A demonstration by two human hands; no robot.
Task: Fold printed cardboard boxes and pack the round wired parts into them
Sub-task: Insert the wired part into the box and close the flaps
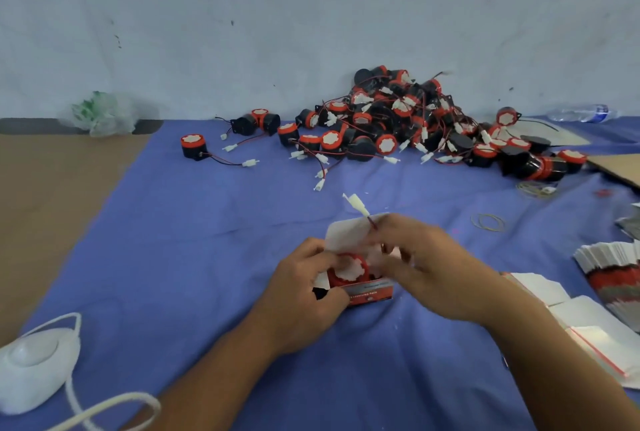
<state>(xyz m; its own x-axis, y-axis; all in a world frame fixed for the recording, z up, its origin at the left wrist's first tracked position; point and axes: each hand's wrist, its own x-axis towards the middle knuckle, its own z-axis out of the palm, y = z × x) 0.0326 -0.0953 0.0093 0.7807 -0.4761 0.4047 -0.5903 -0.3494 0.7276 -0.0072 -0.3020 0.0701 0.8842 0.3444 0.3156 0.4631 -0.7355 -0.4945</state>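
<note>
Red-topped round wired part [348,269] seated in red printed cardboard box [370,292] at mid blue cloth [207,222].
The box is gripped by the curled left hand [304,288]; the part's red wire [372,224] is pinched by fingers [391,222] of the right hand [426,268].

White lettering in two lines on the red front panel of the printed box [372,293], mid blue cloth [207,257]; too blurred to read.

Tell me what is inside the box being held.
One round part, red rim and white face up, sits in the box; its wire leads out. Its lower body is hidden.
</note>
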